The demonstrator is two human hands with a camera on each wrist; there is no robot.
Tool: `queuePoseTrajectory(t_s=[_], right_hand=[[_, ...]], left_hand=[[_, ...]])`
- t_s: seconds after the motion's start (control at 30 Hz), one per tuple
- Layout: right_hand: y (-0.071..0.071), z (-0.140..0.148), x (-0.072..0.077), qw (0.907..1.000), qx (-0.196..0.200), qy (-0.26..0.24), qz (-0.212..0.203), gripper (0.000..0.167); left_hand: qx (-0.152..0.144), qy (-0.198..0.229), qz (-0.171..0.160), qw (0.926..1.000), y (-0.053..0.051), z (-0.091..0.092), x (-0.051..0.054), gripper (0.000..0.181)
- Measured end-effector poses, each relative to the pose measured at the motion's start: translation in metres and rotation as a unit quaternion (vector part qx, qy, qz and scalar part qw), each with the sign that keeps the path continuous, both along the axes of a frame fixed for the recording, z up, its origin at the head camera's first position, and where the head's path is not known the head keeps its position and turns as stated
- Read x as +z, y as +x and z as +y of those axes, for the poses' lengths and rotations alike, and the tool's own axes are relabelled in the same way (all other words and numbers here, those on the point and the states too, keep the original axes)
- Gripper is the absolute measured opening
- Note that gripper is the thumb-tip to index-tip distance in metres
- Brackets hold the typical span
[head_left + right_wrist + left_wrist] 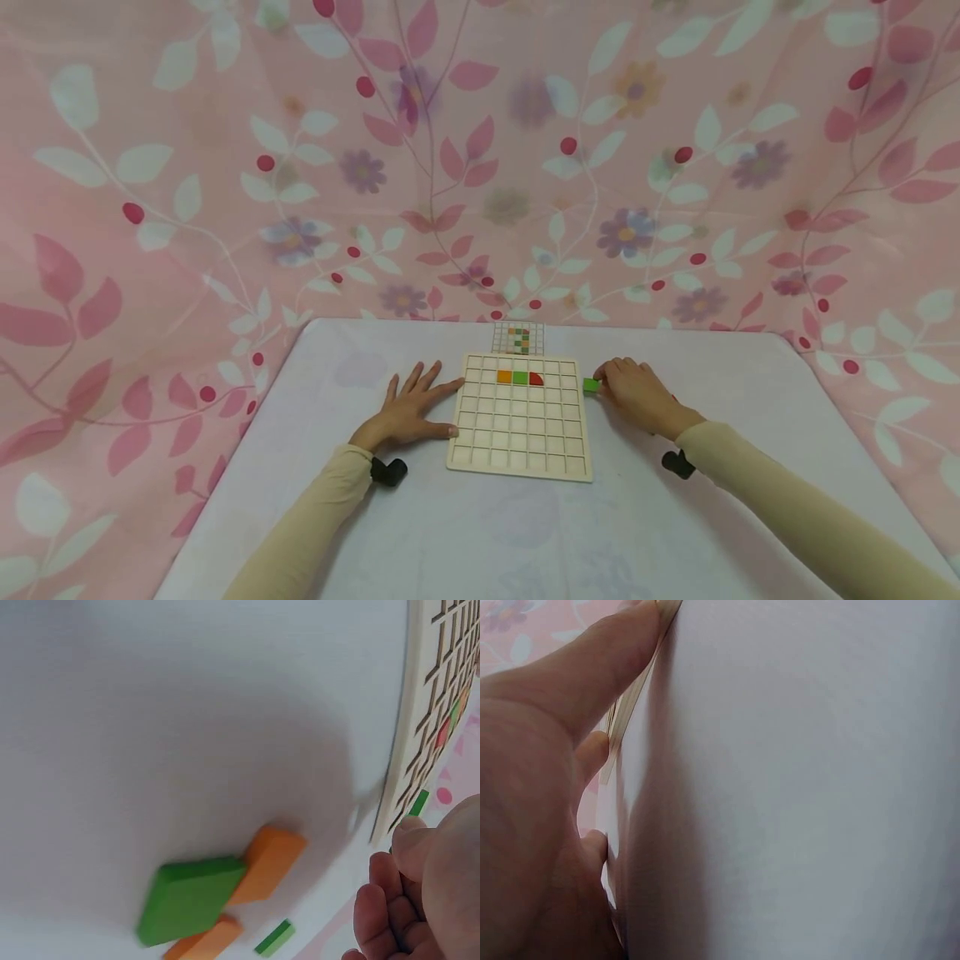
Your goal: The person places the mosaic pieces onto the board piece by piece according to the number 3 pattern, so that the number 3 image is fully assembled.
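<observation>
A wooden grid board (pixel 517 427) lies on the table. An orange square tile (pixel 504 377), a green square tile (pixel 521 377) and a red round-cornered tile (pixel 536 379) sit side by side in its upper rows. Fingers spread, my left hand (pixel 408 414) touches the board's left edge with thumb and index finger. Just off the upper right edge, my right hand (pixel 639 395) pinches a small green tile (pixel 590 385) between thumb and fingers. That green tile (pixel 421 802) also shows past the thumb in the right wrist view.
Behind the board is a card (pixel 498 337) printed with a grid and coloured pattern. Loose on the cloth in the right wrist view are a green block (pixel 191 900), an orange block (pixel 274 861), another orange piece (pixel 204 942) and a smaller green piece (pixel 274 937). A floral curtain (pixel 480 167) hangs behind.
</observation>
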State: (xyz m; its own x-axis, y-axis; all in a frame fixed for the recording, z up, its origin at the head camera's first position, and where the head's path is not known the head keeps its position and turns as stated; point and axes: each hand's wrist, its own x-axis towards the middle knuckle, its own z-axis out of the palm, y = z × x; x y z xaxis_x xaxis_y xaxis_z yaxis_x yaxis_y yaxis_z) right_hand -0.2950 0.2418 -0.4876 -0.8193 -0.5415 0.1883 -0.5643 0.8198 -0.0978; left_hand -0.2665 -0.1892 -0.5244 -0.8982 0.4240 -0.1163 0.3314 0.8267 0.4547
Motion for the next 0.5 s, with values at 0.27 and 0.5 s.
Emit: queuePoseTrajectory(t_s=[0.27, 0.5], right_hand=[[-0.009, -0.025, 0.003, 0.9997, -0.003, 0.003, -0.022, 0.019], [-0.015, -0.051, 0.011, 0.9979, 0.001, 0.02, -0.061, 0.019]], left_hand=[[-0.002, -0.001, 0.0, 1.0, -0.001, -0.001, -0.002, 0.089], [-0.003, 0.006, -0.002, 1.0, -0.002, -0.002, -0.003, 0.089]])
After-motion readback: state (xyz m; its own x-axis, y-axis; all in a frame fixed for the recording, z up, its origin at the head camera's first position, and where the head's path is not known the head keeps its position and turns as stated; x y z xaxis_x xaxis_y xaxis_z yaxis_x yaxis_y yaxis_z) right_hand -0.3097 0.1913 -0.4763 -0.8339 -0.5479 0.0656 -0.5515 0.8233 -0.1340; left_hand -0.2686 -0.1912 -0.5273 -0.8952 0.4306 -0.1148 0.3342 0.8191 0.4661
